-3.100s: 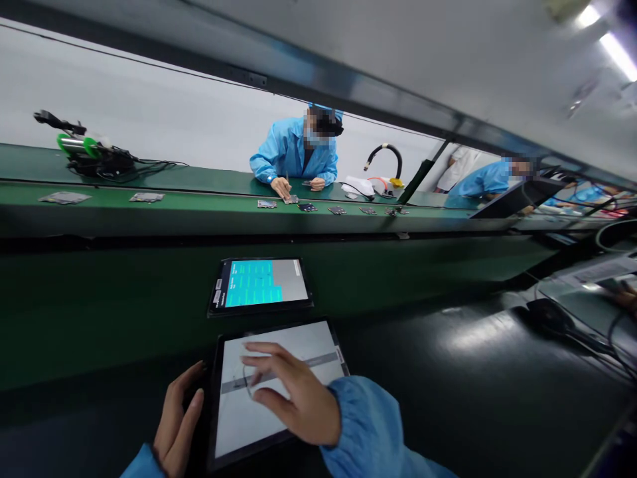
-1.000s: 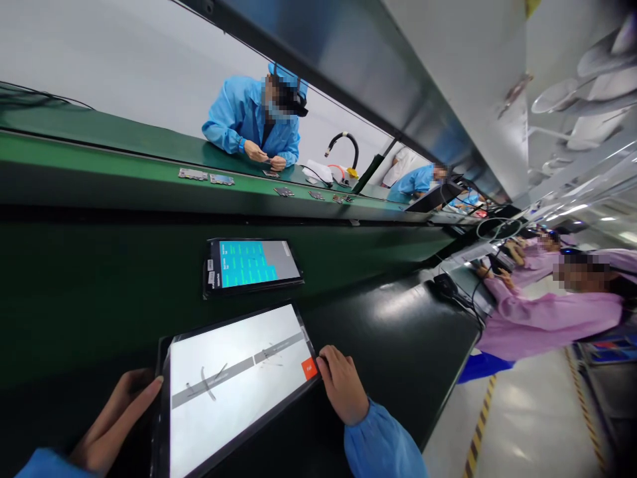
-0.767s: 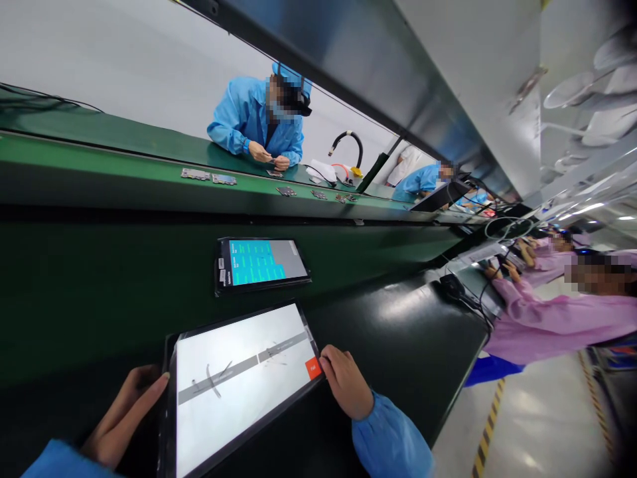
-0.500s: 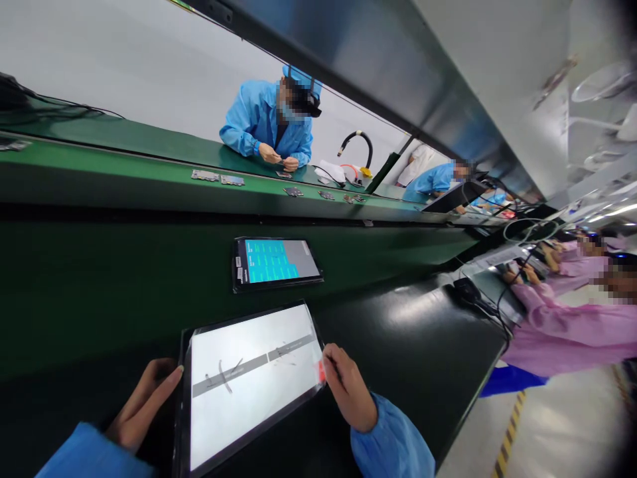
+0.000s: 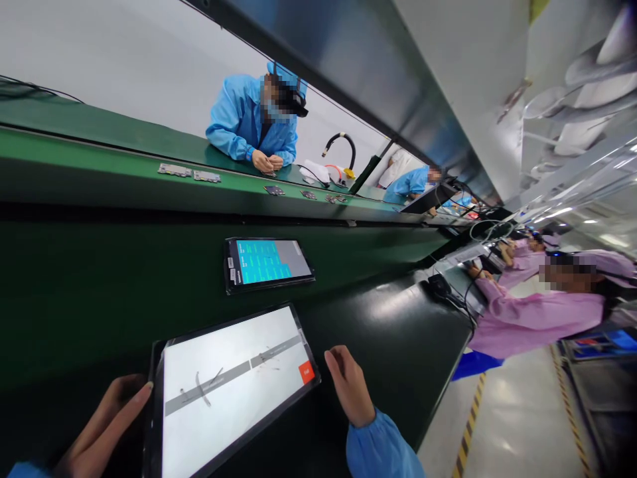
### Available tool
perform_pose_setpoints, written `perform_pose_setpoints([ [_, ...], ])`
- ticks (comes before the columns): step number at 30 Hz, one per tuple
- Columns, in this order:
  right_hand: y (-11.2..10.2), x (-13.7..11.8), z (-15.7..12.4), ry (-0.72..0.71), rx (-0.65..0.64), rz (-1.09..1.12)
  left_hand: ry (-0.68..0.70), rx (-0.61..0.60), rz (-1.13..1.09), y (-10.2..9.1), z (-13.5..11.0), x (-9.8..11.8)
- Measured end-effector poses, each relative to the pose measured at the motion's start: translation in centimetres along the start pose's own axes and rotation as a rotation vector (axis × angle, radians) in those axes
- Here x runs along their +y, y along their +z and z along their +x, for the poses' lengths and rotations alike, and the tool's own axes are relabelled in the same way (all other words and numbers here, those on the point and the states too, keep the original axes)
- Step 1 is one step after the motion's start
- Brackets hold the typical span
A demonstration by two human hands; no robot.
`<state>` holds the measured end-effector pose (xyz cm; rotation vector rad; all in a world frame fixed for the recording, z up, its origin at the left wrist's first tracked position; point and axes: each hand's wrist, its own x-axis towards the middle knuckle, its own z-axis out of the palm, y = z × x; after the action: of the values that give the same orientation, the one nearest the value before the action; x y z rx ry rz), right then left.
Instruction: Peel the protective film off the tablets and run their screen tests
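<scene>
A: State the position of the near tablet (image 5: 226,392).

B: It lies tilted on the dark workbench (image 5: 398,332), close to the bench's near edge. Its screen is lit white, with a grey band across it and a red button (image 5: 306,372) at the right end.

A: Left hand (image 5: 102,428)?

B: Fingers extended along the tablet's left edge, touching it; not closed around it.

A: Right hand (image 5: 351,385)?

B: Loosely curled, holding nothing, just beside the tablet's right edge near the red button; contact cannot be confirmed.

A: Surroundings?

B: A second tablet (image 5: 269,262) with a cyan display lies on the green belt (image 5: 99,285) beyond. A person in blue (image 5: 253,123) works at the far side; a person in pink (image 5: 537,312) sits off the bench's right end.
</scene>
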<state>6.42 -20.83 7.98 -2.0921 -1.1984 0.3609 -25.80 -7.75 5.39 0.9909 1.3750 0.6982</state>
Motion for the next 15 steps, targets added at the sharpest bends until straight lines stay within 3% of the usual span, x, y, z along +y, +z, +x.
perform_pose_setpoints([
  [6,0.7,-0.5,0.0,-0.047,-0.226,-0.017,-0.028,0.002,0.027,-0.2,0.0,0.2],
  [15,0.9,0.7,1.0,-0.057,-0.332,-0.076,0.049,0.045,0.105,0.4,-0.3,0.4],
])
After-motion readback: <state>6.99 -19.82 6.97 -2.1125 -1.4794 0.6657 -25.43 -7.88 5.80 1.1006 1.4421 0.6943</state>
